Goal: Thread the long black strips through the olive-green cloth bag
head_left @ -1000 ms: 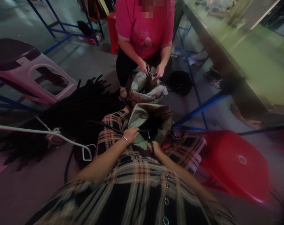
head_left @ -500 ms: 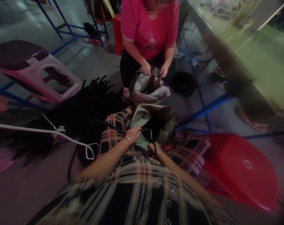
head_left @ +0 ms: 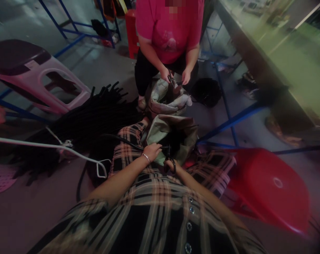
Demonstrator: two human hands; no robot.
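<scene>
My left hand (head_left: 152, 151) is closed around a long black strip (head_left: 127, 141), which looks like a tube or cord and trails off to the left across my knee. Its short end sticks out past my fingers. In my right hand (head_left: 173, 165) are black-handled scissors (head_left: 169, 157), fingers through the loops, with the blades up at the strip's end. Both hands are over the near rim of an open beige sack (head_left: 160, 128) standing between my knees. Dark stuff fills the shadowed inside of the sack; I cannot make out its pieces.
A co-worker (head_left: 170, 38) in a pink shirt sits opposite, cutting over a pale sack (head_left: 166, 107). Long black strips (head_left: 96, 109) lie piled at left, near a pink stool (head_left: 70, 88) and a white rod (head_left: 43, 143). A red stool (head_left: 276, 190) and a table (head_left: 268, 70) stand at right.
The scissors have tilted and their blades now sit at the strip's end beyond my left hand. My left hand has shifted slightly right. The whole view has moved a little.
</scene>
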